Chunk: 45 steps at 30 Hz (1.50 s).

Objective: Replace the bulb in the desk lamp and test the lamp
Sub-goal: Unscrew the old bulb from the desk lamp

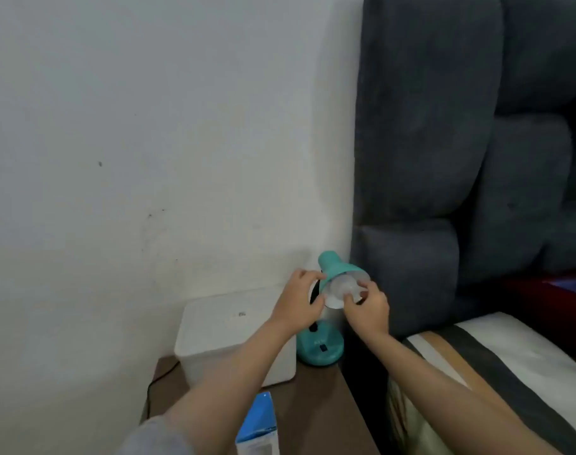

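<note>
Desk lamp (322, 343): teal, small, round base with a dark switch on top, dark neck, cone shade (337, 269) tilted so its open mouth faces the camera. Bulb (341, 287) is pale and translucent, sitting in the shade mouth; blurred, so can't tell whether it is seated in the socket or loose. Right hand (367, 308) is on the bulb's lower right side, fingertips (362, 287) curled onto the glass in a narrow pinch. Left hand (296, 303) grips the shade's left rim, thumb and fingers closed around the edge, bracing it. Lamp base stands below and between the two hands, at the back right corner of a brown bedside table (316, 395), touching or just beside the wall. Under the left forearm: white plastic box (214, 336) with a lid, small dark mark on top, not readable. Nearer the camera than the left hand, a blue and white carton (258, 428) stands on the table; any print is too blurred to read. A dark cable (155, 382) runs off the table's left edge. Right of the right hand: grey padded headboard (444, 142), then a bed with a striped cover (497, 366).
</note>
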Each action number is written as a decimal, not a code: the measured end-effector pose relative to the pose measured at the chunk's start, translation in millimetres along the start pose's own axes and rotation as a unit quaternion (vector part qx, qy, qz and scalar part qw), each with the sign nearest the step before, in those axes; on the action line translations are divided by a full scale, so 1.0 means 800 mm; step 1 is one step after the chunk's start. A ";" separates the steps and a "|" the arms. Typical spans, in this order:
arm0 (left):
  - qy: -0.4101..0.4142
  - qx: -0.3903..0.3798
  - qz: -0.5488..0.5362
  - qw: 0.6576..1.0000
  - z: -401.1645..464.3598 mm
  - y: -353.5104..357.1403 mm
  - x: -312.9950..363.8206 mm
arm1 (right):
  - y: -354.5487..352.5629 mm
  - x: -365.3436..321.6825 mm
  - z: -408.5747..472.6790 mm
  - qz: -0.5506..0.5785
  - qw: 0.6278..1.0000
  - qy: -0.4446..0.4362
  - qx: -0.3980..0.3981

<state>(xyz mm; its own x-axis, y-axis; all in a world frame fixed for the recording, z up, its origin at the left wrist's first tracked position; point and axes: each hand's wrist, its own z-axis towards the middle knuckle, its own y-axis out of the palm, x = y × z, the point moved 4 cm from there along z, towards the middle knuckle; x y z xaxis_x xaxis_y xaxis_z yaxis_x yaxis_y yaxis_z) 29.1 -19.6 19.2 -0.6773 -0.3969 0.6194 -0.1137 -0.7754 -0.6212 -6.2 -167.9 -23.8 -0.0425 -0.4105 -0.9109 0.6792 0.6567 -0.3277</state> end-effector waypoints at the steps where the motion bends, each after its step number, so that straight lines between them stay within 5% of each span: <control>1: 0.010 0.013 -0.011 1.000 0.007 0.005 -0.001 | 0.004 0.005 0.002 0.016 1.000 0.000 0.013; 11: 0.030 0.083 -0.058 0.994 0.048 0.043 -0.023 | 0.043 0.029 0.016 0.151 0.986 0.012 0.077; 20: 0.032 0.111 -0.065 0.991 0.051 0.040 -0.029 | 0.051 0.030 0.014 0.144 0.982 -0.072 0.097; 28: 0.028 0.106 -0.080 0.991 0.046 0.038 -0.027 | 0.056 0.035 0.007 0.246 0.955 0.111 0.124; 33: 0.024 0.101 -0.075 0.992 0.046 0.037 -0.029 | 0.053 0.029 0.008 0.229 0.966 0.055 0.109; 39: 0.022 0.096 -0.076 0.992 0.044 0.037 -0.027 | 0.054 0.035 0.005 0.239 0.954 0.126 0.131; 45: 0.017 0.093 -0.078 0.992 0.043 0.038 -0.025 | 0.054 0.030 0.003 0.223 0.966 0.078 0.107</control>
<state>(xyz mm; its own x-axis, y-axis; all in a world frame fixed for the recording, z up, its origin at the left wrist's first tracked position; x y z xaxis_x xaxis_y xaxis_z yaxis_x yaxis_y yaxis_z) 64.6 -51.9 4.6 -0.6867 -0.2497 0.6827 -0.0856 -0.9048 -0.4171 24.1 -151.0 -58.9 0.1905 -0.0058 -0.9817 0.7912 0.5929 0.1501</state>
